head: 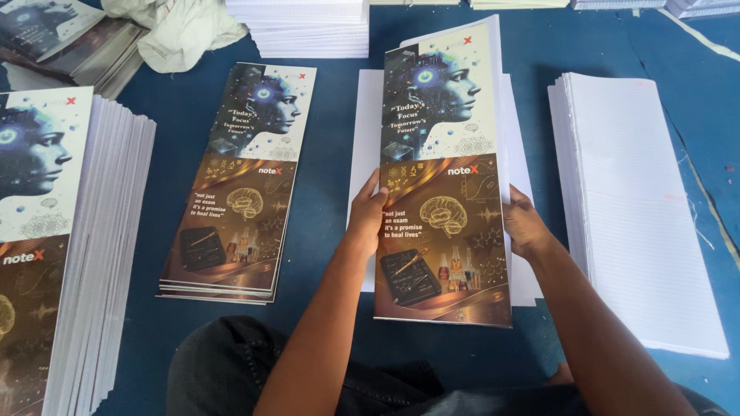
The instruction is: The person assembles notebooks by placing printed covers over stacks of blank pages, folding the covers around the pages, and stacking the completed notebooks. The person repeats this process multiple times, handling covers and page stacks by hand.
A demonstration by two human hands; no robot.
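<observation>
Both hands gripping one printed cover (443, 177) by its long edges: left hand (368, 218) on the left edge, right hand (526, 225) on the right. Cover held flat over a white ruled sheet bundle (518, 115) lying on the blue surface (331, 192). To the left, one low pile of matching covers (239, 185); farther left, one tall stack of covered pads (73, 254). To the right, one stack of ruled white sheets (640, 208). One crumpled cloth (181, 31) at top left.
</observation>
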